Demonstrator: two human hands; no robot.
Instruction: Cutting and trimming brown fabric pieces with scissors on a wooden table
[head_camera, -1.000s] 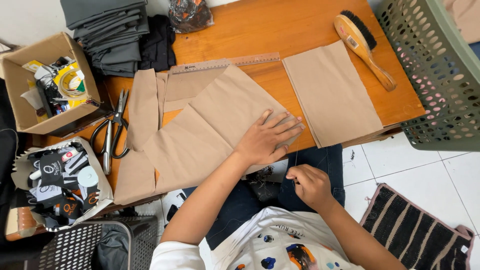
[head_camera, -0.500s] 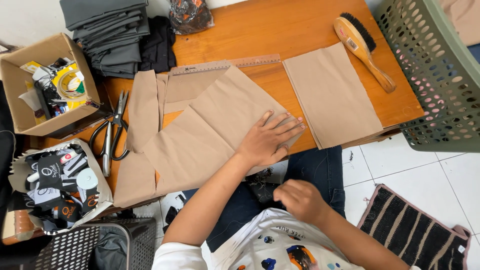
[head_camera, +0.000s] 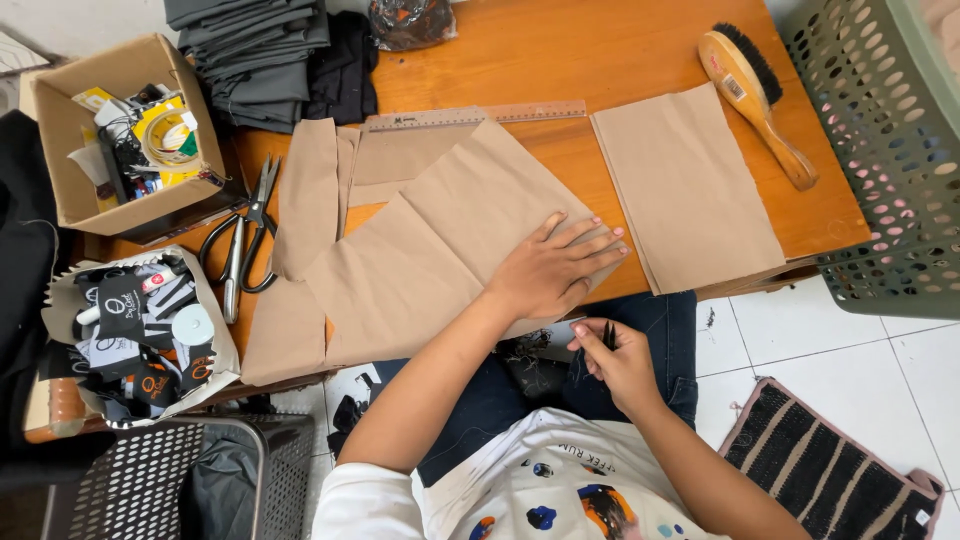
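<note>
While flat on tan fabric (head_camera: 440, 260), left fingers (head_camera: 590, 240) spread; right fingers (head_camera: 597, 345) pinching dark tool (head_camera: 608, 333).

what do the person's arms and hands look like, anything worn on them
Both arms are bare from the short sleeves down. The sleeves belong to a white T-shirt with blue, orange and black blots printed on it. The left hand and right hand wear no gloves, and no rings, watch or bracelets show. The nails on the left hand look pale pink.

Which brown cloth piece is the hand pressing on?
The big folded brown piece under the left hand. The flat rectangular piece beside it lies untouched.
</note>
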